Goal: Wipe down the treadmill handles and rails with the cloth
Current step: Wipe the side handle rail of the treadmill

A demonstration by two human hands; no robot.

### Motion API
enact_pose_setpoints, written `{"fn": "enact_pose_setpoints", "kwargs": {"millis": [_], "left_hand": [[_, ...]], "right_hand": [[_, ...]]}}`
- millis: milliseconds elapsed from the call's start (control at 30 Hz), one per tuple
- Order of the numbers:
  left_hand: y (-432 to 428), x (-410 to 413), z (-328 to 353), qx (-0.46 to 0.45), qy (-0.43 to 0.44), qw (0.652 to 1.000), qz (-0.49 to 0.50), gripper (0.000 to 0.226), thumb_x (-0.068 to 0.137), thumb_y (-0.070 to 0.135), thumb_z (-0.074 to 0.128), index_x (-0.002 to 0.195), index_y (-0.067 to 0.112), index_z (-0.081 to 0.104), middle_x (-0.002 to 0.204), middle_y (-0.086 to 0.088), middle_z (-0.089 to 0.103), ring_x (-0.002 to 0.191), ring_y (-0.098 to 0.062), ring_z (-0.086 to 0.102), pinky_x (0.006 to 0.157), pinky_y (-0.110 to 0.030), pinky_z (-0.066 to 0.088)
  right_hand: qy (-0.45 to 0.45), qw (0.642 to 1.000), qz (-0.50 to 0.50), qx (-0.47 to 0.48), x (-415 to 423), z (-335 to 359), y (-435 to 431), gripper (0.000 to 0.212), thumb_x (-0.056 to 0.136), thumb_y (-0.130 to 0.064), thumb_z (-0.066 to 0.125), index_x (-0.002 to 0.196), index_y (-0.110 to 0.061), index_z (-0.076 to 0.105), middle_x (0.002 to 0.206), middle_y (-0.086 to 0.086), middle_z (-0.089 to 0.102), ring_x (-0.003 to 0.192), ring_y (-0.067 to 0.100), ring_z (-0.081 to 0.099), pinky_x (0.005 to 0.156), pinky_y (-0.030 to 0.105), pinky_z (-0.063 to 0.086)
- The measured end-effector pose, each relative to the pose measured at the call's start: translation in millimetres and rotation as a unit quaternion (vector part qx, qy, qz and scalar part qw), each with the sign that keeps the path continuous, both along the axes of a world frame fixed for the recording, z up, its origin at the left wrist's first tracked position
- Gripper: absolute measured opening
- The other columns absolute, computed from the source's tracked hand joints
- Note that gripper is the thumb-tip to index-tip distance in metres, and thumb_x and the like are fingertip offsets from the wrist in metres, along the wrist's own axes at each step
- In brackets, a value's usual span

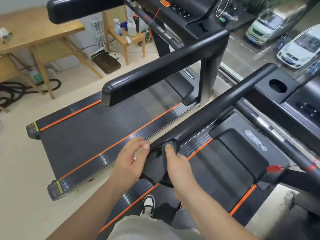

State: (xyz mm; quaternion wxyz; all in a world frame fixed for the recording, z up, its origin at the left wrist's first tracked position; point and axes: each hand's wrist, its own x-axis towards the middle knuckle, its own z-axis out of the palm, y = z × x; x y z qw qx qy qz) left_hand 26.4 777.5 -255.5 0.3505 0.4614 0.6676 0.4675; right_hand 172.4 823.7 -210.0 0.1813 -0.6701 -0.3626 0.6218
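A dark grey cloth (156,168) is draped over the near end of a black padded treadmill handle (213,108) that runs up and to the right toward the console. My right hand (176,168) grips the cloth, with the thumb pressing it onto the handle's end. My left hand (132,157) is at the cloth's left edge, fingers curled, thumb and fingertips near the fabric; whether it holds the cloth is unclear. The handle's end under the cloth is hidden.
A second treadmill stands to the left, its black handle (155,71) parallel and its belt (97,130) edged in orange. A red safety clip (274,169) hangs at right. Wooden tables (39,33) and a stool with bottles (128,38) stand beyond. My shoes (148,206) are on the belt below.
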Motion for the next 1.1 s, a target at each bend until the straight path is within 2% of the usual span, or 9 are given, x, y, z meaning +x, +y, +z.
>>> {"fn": "enact_pose_setpoints", "kwargs": {"millis": [200, 300, 467, 600, 700, 767, 867, 967, 1100], "left_hand": [[2, 33, 16, -0.029, 0.078, 0.984, -0.160, 0.078, 0.067, 0.072, 0.079, 0.129, 0.028, 0.066, 0.145, 0.015, 0.043, 0.140, -0.008, 0.043, 0.112, -0.024, 0.038], [17, 45, 37, -0.068, -0.085, 0.989, -0.101, 0.061, 0.068, 0.044, 0.093, 0.120, 0.033, 0.062, 0.119, 0.013, 0.067, 0.115, -0.007, 0.065, 0.094, -0.033, 0.056], [42, 27, 49, -0.108, -0.309, 0.944, 0.028, 0.020, 0.095, 0.017, 0.070, 0.114, 0.011, 0.069, 0.103, -0.010, 0.077, 0.098, -0.025, 0.074, 0.089, -0.043, 0.060], [39, 2, 12, -0.214, -0.002, 0.976, 0.042, 0.011, 0.087, 0.018, 0.066, 0.093, 0.009, 0.068, 0.096, -0.013, 0.073, 0.079, -0.011, 0.067, 0.074, -0.030, 0.057], [31, 6, 0, -0.072, 0.193, 0.976, 0.063, 0.038, 0.091, 0.010, 0.061, 0.129, 0.006, 0.061, 0.144, -0.017, 0.051, 0.130, -0.018, 0.047, 0.109, -0.027, 0.038], [33, 19, 0, 0.023, 0.292, 0.956, 0.023, 0.050, 0.093, 0.022, 0.059, 0.141, 0.012, 0.057, 0.157, -0.017, 0.041, 0.141, -0.030, 0.040, 0.117, -0.040, 0.032], [46, 48, -8, -0.070, 0.346, 0.930, -0.102, 0.064, 0.099, 0.049, 0.044, 0.153, 0.014, 0.047, 0.159, -0.018, 0.041, 0.142, -0.035, 0.043, 0.118, -0.042, 0.034], [61, 56, -17, -0.142, 0.449, 0.873, -0.129, 0.077, 0.097, 0.064, 0.027, 0.158, 0.016, 0.034, 0.147, -0.012, 0.047, 0.127, -0.033, 0.052, 0.100, -0.044, 0.048], [100, 57, -20, -0.200, 0.438, 0.864, -0.149, 0.069, 0.103, 0.064, 0.031, 0.155, 0.019, 0.030, 0.137, -0.010, 0.049, 0.119, -0.033, 0.055, 0.091, -0.043, 0.050]], "right_hand": [[0.128, 0.988, -0.020, -0.085, 10, 28, 21, 0.067, 0.100, -0.068, 0.038, 0.112, -0.013, 0.074, 0.104, 0.014, 0.078, 0.094, 0.027, 0.077, 0.087, 0.042, 0.061], [0.118, 0.988, 0.081, -0.061, 20, 46, 32, 0.081, 0.096, -0.078, 0.028, 0.110, -0.014, 0.076, 0.106, 0.012, 0.078, 0.098, 0.025, 0.076, 0.098, 0.045, 0.057], [-0.065, 0.975, 0.168, 0.128, 35, 56, 63, 0.064, 0.101, -0.064, 0.040, 0.091, -0.011, 0.074, 0.077, -0.008, 0.071, 0.072, 0.013, 0.070, 0.074, 0.037, 0.057], [-0.180, 0.889, 0.318, 0.277, 33, -7, 69, 0.027, 0.097, -0.023, 0.050, 0.073, -0.019, 0.062, 0.076, -0.003, 0.047, 0.077, 0.016, 0.044, 0.076, 0.037, 0.043], [-0.217, 0.863, 0.350, 0.291, 34, -35, 65, 0.037, 0.097, -0.011, 0.055, 0.130, -0.018, 0.069, 0.110, -0.001, 0.047, 0.111, 0.023, 0.044, 0.103, 0.033, 0.040], [-0.184, 0.873, 0.345, 0.291, 37, -33, 70, 0.040, 0.095, -0.003, 0.054, 0.129, -0.017, 0.070, 0.108, -0.003, 0.047, 0.110, 0.021, 0.047, 0.102, 0.025, 0.039], [-0.082, 0.934, 0.277, 0.210, 48, -19, 84, 0.043, 0.094, 0.007, 0.049, 0.116, -0.016, 0.078, 0.106, -0.007, 0.064, 0.101, 0.013, 0.062, 0.089, 0.012, 0.043], [-0.004, 0.981, 0.119, 0.153, 66, -12, 87, 0.038, 0.100, 0.001, 0.046, 0.112, -0.020, 0.075, 0.103, -0.003, 0.077, 0.093, 0.016, 0.071, 0.082, 0.025, 0.054], [-0.043, 0.986, 0.013, 0.163, 87, -17, 87, 0.031, 0.102, -0.005, 0.047, 0.107, -0.021, 0.074, 0.097, 0.000, 0.076, 0.077, 0.006, 0.070, 0.082, 0.030, 0.057]]}}
